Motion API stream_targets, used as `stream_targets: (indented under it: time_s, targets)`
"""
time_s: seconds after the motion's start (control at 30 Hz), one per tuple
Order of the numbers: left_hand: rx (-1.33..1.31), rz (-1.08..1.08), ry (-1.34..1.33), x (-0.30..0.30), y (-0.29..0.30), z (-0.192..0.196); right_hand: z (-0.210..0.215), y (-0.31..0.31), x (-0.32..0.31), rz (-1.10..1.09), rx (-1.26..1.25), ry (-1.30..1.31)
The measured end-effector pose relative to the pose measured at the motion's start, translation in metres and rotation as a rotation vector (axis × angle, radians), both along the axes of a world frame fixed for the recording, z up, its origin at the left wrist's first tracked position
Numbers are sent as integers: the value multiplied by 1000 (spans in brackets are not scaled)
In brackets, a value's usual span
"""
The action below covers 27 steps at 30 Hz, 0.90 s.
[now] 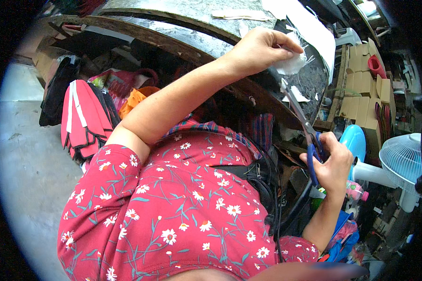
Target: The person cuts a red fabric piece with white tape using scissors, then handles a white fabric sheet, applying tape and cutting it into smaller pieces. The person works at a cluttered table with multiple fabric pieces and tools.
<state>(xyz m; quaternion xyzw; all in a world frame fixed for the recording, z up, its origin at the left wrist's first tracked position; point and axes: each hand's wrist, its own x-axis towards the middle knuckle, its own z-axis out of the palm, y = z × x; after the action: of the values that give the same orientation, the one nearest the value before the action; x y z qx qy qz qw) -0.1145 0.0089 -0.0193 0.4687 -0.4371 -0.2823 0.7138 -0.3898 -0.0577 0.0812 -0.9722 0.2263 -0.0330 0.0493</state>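
White fabric, a small frayed scrap (293, 63), is pinched between the thumb and fingertips of the left hand (260, 49) just above the edge of the round grey worktable (183, 14). Blue-handled scissors (305, 126) are gripped by the right hand (330, 164), whose fingers are curled through the loops, below the table's edge (the blades are nearly closed, their tips pointing up at the scrap). More white offcuts (295, 96) are seen on the tabletop. A white fan (401, 161) is placed right of the table.
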Motion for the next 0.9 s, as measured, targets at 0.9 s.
stream_targets:
  time_s: [0.9]
  targets:
    - [-190,232,-595,-43,29,14,-38,-26,72,-157,1212,-860]
